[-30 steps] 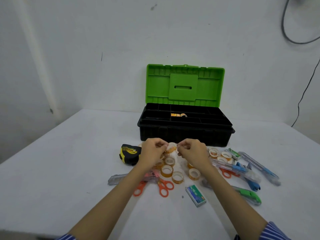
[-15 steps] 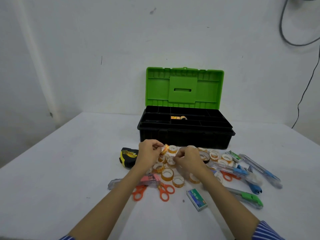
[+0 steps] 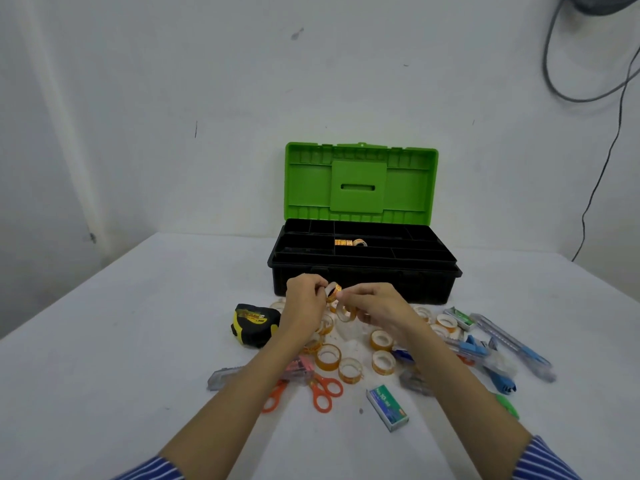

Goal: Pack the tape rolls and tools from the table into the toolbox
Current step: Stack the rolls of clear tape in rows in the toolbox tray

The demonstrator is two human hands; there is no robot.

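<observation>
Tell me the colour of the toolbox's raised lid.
Bright green; the lid stands open above the black toolbox, clearest in the head view.

bare forearms; blue-white striped sleeves (image 3: pixel 543 460) pushed up past elbows.

Left hand (image 3: pixel 304 303) pinching tape roll (image 3: pixel 333 292), right hand (image 3: pixel 375 306) beside — toolbox (image 3: pixel 363 271) open

The right forearm (image 3: pixel 450 382) hid part of the green-handled cutter (image 3: pixel 507 405) and nearby tools beside the staple box (image 3: pixel 387 407)
</observation>
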